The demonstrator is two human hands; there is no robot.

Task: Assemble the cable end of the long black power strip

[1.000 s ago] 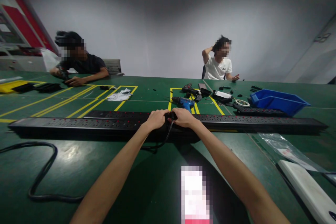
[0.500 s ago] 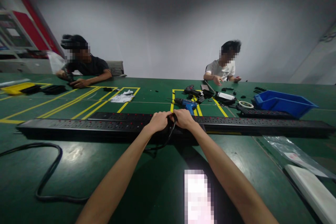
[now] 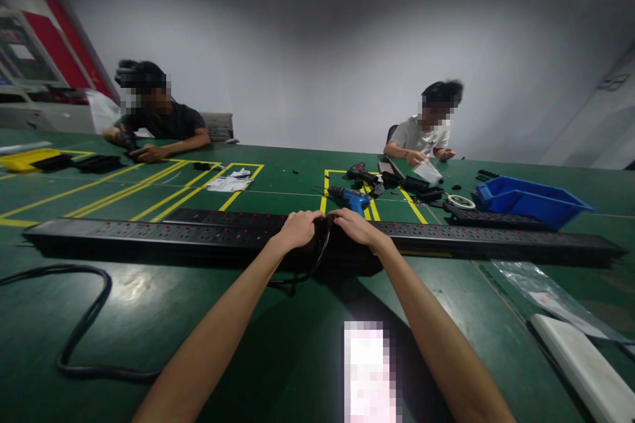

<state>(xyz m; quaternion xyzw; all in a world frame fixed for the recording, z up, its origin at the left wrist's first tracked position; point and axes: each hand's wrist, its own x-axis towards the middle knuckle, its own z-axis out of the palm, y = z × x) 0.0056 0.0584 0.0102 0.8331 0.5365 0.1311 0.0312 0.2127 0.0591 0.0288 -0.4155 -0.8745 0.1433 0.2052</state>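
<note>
Two long black power strips (image 3: 496, 236) with rows of sockets and small red marks lie across the green table in front of me. Above their middle, my left hand (image 3: 300, 228) has its fingers closed at the upper part of a black cable (image 3: 325, 248). Opposite it, my right hand (image 3: 354, 226) pinches at the same spot, fingertips almost meeting those of the left. From there the cable curves down in front of the strips. What exactly sits between the fingertips is too small to make out.
Beyond the strips lie a blue cordless drill (image 3: 350, 198), a second drill (image 3: 362, 174), a tape roll (image 3: 461, 201) and a blue bin (image 3: 536, 200). A phone (image 3: 370, 370), a plastic bag (image 3: 546, 294) and a white block (image 3: 580, 363) are nearer. Two people sit across the table.
My right hand has loosened slightly and shifted a little to the right, its fingers less bunched. The co-worker at the right now holds a white sheet-like item. The view has shifted slightly.
</note>
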